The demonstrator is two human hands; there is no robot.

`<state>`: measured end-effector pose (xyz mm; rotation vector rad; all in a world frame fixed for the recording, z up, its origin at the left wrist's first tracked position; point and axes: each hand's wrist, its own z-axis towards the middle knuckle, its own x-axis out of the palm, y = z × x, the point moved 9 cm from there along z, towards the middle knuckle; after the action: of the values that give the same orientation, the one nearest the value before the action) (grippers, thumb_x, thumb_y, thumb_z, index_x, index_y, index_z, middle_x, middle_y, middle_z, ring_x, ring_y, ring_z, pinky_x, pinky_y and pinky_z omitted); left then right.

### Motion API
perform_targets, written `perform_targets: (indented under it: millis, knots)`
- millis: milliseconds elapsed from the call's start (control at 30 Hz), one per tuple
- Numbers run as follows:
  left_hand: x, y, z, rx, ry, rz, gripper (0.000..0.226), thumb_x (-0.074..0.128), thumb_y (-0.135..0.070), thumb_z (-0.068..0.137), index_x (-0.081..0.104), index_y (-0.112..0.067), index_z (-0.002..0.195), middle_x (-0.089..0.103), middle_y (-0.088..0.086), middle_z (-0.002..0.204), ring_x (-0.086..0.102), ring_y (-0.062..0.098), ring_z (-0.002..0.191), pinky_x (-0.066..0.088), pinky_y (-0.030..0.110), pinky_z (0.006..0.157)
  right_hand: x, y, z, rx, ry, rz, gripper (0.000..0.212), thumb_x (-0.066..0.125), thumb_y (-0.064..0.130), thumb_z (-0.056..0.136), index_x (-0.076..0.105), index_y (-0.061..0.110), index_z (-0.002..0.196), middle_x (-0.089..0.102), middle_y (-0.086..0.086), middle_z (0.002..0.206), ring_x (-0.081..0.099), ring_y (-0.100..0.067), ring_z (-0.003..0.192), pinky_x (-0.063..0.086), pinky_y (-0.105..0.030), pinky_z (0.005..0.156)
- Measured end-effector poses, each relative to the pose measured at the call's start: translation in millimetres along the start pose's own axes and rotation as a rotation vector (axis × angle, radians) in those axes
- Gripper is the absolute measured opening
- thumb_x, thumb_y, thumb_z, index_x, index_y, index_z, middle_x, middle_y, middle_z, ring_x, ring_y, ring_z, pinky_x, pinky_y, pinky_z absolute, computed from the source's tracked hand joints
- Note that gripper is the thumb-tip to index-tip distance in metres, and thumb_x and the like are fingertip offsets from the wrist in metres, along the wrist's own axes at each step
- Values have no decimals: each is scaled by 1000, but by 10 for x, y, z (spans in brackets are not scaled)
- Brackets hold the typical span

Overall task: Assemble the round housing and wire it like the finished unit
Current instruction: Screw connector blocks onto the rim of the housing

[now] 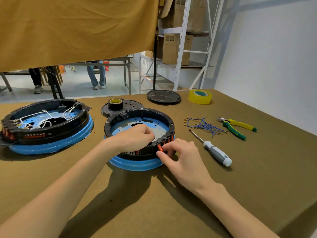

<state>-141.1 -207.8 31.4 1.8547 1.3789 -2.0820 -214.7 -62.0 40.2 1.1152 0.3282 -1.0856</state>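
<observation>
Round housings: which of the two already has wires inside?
The left housing, away from both hands: white wires loop across its blue floor. The housing under the hands shows only a bare floor; its blue wires lie loose on the table.

Both hands (pixel 137 137) (pixel 180 157) forward, fingers pinched

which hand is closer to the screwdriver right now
The right hand. It presses on the red switches at the housing's near rim, just left of the screwdriver. The left hand reaches inside the housing, farther left.
</observation>
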Motion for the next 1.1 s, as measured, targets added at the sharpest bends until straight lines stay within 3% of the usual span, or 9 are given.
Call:
perform_targets:
  millis: [100, 200, 267, 367, 533, 700, 767, 967, 1100]
  knots:
    - [12, -22, 3, 20, 8, 14, 22, 45, -34, 106, 54, -23, 89, 54, 4, 92, 49, 18, 82, 36, 20, 64, -6, 67, -18, -51, -7, -81, 23, 58, 48, 97, 70, 30, 104, 60, 19, 87, 52, -2, 94, 38, -16, 79]
    - [-4, -61, -7, 56, -18, 24, 16, 47, -36, 106, 57, -36, 94, 60, -19, 94, 55, -2, 85, 37, 12, 66, 5, 75, -60, -67, -35, -77, 14, 62, 40, 99, 68, 28, 102, 60, 15, 87, 54, -6, 88, 40, -21, 80]
    - [-6, -89, -18, 77, -22, 26, 13, 47, -35, 107, 59, -33, 102, 57, -23, 95, 57, -3, 90, 37, 12, 67, 10, 70, -81, -71, -59, -73, 12, 63, 38, 98, 67, 27, 101, 60, 14, 86, 54, -8, 86, 42, -25, 79]
    - [-12, -154, -72, 105, -13, 49, 22, 45, -36, 107, 65, -26, 112, 63, -15, 98, 63, 8, 96, 45, 16, 72, 3, 61, -100, -75, -93, -56, 10, 66, 36, 97, 67, 26, 97, 59, 14, 83, 53, -8, 83, 43, -27, 76]
    - [-18, -164, -127, 94, -24, 64, 28, 44, -37, 107, 67, -24, 115, 71, 0, 101, 67, 23, 94, 55, 37, 81, 37, -2, -129, -50, -55, 2, 11, 67, 40, 95, 65, 30, 95, 60, 15, 82, 54, -7, 86, 45, -24, 74]
    - [2, -125, -97, 100, -49, 84, 26, 41, -39, 107, 65, -31, 105, 69, 10, 85, 54, 17, 66, 45, 34, 63, 43, 29, -96, -64, -65, 19, 9, 66, 41, 95, 64, 32, 95, 60, 15, 82, 53, -7, 87, 44, -24, 78]
    - [7, -109, -84, 97, -55, 94, 24, 41, -40, 106, 61, -38, 94, 71, 16, 91, 51, 16, 65, 43, 34, 62, 42, 39, -83, -69, -77, 15, 9, 68, 40, 94, 65, 31, 93, 60, 14, 80, 53, -7, 85, 44, -26, 77]
    - [-5, -115, -92, 114, -59, 111, 23, 40, -42, 107, 60, -36, 97, 72, 13, 96, 59, 20, 71, 48, 36, 65, 17, 4, -90, -55, -89, 141, 21, 66, 46, 90, 74, 30, 101, 67, 15, 82, 62, -10, 88, 52, -29, 78]
    - [-7, -131, -103, 98, -81, 131, 31, 41, -52, 104, 63, -30, 102, 70, 0, 95, 65, 16, 84, 49, 30, 71, -51, -37, -87, -46, -171, 157, 14, 75, 34, 88, 75, 28, 101, 68, 14, 80, 66, -11, 83, 49, -17, 73]
